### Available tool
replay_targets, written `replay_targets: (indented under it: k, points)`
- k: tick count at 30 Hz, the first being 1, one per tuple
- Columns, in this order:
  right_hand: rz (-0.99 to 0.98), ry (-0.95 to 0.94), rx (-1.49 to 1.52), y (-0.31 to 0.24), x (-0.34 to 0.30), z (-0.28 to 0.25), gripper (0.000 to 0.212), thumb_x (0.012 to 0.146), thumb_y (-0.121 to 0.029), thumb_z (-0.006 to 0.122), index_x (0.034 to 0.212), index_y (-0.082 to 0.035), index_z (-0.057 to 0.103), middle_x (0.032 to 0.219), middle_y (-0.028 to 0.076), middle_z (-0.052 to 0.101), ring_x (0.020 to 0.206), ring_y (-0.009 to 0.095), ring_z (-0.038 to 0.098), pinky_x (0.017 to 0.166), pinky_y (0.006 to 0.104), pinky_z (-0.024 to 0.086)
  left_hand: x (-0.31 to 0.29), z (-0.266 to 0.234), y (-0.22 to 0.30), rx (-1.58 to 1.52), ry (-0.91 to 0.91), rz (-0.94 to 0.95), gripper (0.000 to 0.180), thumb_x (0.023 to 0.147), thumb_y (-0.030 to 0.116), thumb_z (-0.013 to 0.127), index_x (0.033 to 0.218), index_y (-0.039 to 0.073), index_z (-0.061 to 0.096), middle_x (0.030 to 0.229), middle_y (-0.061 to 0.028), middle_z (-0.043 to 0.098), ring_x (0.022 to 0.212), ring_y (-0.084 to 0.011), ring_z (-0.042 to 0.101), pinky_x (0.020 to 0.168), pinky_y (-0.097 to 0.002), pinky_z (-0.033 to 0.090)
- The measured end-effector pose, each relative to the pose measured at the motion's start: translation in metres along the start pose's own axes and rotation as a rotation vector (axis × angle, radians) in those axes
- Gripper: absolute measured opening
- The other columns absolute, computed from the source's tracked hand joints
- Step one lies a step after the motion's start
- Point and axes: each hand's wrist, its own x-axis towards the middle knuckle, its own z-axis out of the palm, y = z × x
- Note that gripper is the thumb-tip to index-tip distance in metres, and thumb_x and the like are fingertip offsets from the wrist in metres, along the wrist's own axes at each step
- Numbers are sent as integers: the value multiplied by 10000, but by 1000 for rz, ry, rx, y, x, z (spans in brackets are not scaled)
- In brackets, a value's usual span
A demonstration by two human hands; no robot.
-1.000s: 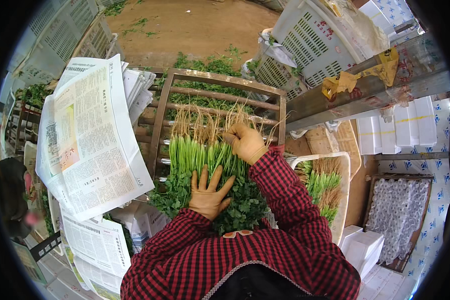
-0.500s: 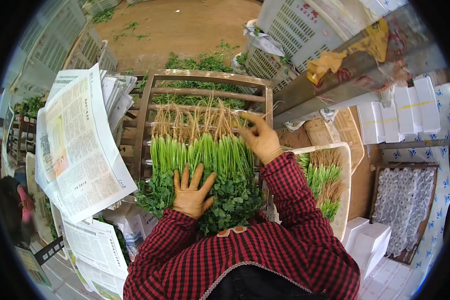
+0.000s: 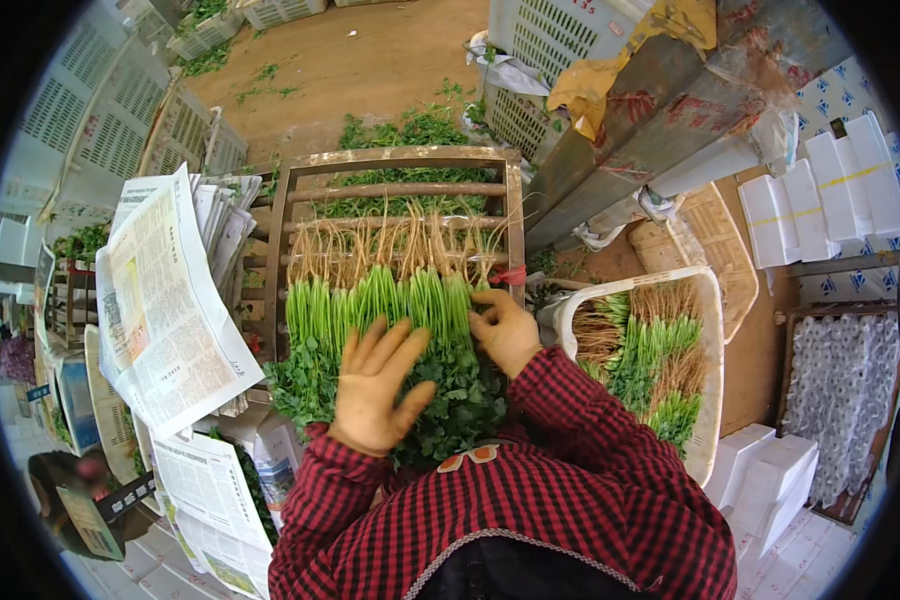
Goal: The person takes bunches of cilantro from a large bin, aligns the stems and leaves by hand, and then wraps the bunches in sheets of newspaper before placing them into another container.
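Observation:
A row of leafy green stalks (image 3: 370, 305), which look like celery or coriander, lies on a slatted rack (image 3: 400, 160). Their brown roots point away from me and the dark leaves (image 3: 460, 390) lie toward my body. My left hand (image 3: 378, 385) is open, fingers spread, over the lower stems and leaves; whether it touches them is hard to tell. At the row's right edge, my right hand (image 3: 508, 332) has its fingers curled in, thumb and forefinger closed on the outermost stalks. Its palm side is hidden.
To the left, newspaper sheets (image 3: 175, 310) overlap the rack's side. On the right stands a white crate (image 3: 712, 370) holding more rooted greens. A metal post (image 3: 660, 130) rises at the far right. Loose greens (image 3: 410, 130) litter the brown floor beyond the rack.
My right hand has come down from the roots to the stems at the row's right edge, its fingers curling in. My left hand has drawn slightly toward me. The view has shifted.

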Motion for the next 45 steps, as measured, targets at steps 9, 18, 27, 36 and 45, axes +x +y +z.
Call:
replay_targets:
  k: [9,18,27,36,45]
  points:
    - [-41,-86,393,-5,-11,-19,339,1036,-163,624,1358,-58,620,897,85,715,708,115,685,636,260,567,-9,76,-40,108,-144,-50,696,922,502,680,1532,224,493,1602,-117,426,1483,-408,361,1225,-620,191]
    - [-67,-243,-291,-13,25,-9,669,931,-480,686,1428,-52,554,1150,224,727,1029,395,702,884,464,560,-4,76,-37,78,-140,-31,675,937,488,677,1527,213,497,1592,-118,439,1482,-416,362,1225,-622,210]
    - [-510,-145,-660,-35,61,-28,373,1000,-326,622,1343,-182,652,986,111,756,876,297,727,764,422,585,-8,71,-34,99,-142,-35,675,922,400,706,1533,212,488,1609,-137,413,1493,-422,343,1229,-630,192]
    - [-590,-326,-945,-34,98,-10,230,993,-287,598,1116,-111,680,879,123,730,798,337,711,716,476,572,10,72,14,345,-337,-139,568,1017,370,587,1561,323,430,1687,-114,272,1523,-513,216,1200,-726,99]
    - [-76,-101,274,1,46,-56,306,1082,-231,547,1287,-14,614,824,99,715,653,156,674,570,293,535,-44,37,-3,82,97,-135,606,924,279,688,1495,182,512,1532,-142,504,1453,-400,419,1223,-600,247]
